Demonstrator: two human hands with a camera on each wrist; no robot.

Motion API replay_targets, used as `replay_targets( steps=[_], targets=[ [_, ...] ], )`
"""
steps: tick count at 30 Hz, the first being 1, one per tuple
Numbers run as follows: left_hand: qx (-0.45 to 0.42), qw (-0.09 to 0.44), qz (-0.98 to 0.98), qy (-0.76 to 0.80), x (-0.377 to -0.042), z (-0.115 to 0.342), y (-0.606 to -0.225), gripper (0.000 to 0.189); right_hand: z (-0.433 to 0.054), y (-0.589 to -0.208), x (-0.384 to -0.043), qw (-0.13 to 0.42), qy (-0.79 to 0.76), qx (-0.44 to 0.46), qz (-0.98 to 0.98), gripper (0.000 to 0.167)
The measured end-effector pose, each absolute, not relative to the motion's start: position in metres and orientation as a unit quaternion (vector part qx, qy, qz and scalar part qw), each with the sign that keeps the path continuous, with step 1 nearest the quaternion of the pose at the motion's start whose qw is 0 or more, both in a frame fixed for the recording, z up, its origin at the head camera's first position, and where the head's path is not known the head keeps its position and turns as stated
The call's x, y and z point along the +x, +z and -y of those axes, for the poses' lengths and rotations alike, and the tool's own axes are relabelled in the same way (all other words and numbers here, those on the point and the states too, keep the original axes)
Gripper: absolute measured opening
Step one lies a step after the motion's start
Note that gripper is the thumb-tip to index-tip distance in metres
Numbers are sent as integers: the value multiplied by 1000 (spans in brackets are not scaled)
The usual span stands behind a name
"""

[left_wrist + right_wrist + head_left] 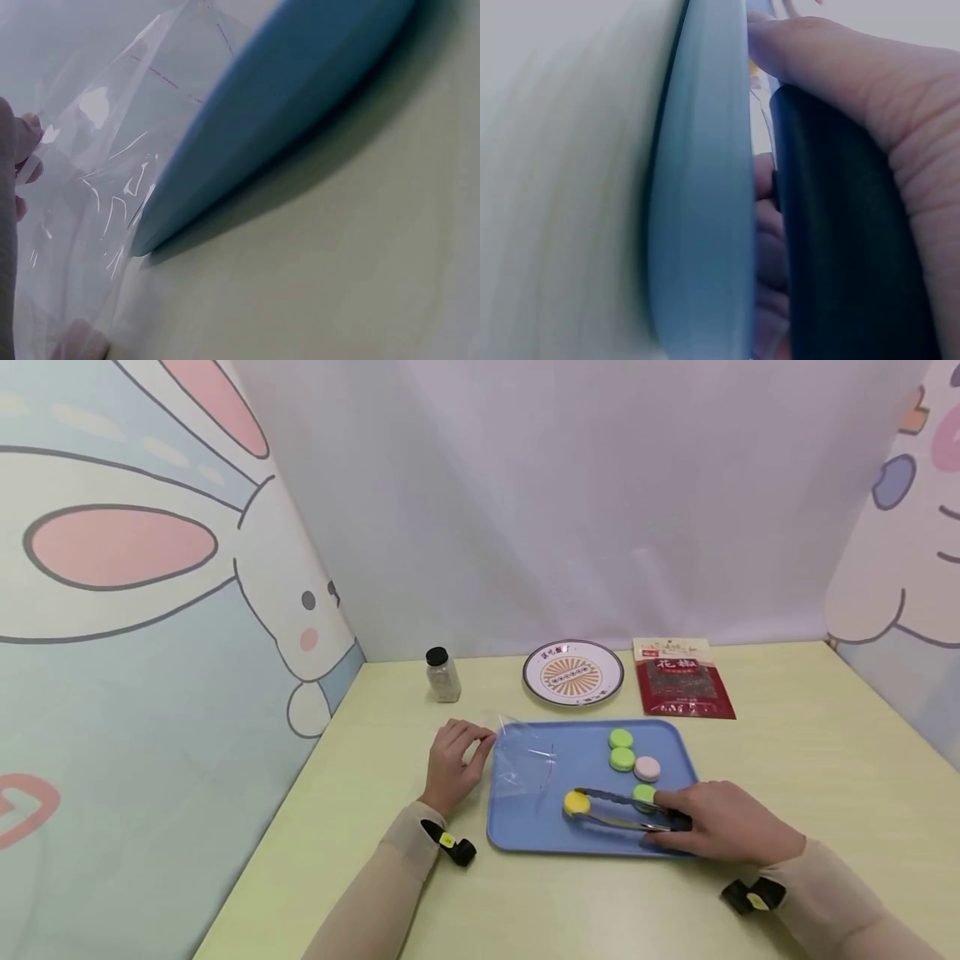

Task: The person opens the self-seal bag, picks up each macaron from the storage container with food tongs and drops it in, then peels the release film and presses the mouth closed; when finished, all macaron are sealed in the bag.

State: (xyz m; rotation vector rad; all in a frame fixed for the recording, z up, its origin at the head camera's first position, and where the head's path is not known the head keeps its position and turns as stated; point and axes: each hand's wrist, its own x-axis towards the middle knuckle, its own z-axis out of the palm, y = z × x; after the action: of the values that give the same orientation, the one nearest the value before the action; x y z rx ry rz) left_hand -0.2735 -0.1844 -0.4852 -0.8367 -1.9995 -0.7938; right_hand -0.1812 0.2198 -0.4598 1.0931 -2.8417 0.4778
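Note:
My left hand point(455, 764) pinches the edge of a clear plastic bag point(525, 760), which lies over the left end of a blue tray point(555, 841). In the left wrist view the bag point(97, 172) spreads wrinkled beside the tray's rim point(277, 97). My right hand point(716, 822) grips tongs point(618, 822) with dark handles, low over the tray's right front. The tongs' tips stand on either side of a yellow macaron point(577, 803). A green macaron point(644, 794) sits behind the tongs, partly covered. Farther back are two green macarons point(622, 759) and a pink macaron point(647, 768).
Behind the tray stand a clear jar with a black lid point(443, 675), a round patterned plate point(573, 672) and a red spice packet point(682, 678). Everything rests on a pale yellow table point(810, 735), with a white curtain point(570, 510) at its far edge.

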Motion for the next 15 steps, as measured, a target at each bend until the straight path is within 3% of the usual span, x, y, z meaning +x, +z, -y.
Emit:
replay_targets(
  steps=[15],
  targets=[
    [-327,399,798,-312,-273,185,-486,8,-219,-459,-182,83,146,341,925,35]
  ],
)
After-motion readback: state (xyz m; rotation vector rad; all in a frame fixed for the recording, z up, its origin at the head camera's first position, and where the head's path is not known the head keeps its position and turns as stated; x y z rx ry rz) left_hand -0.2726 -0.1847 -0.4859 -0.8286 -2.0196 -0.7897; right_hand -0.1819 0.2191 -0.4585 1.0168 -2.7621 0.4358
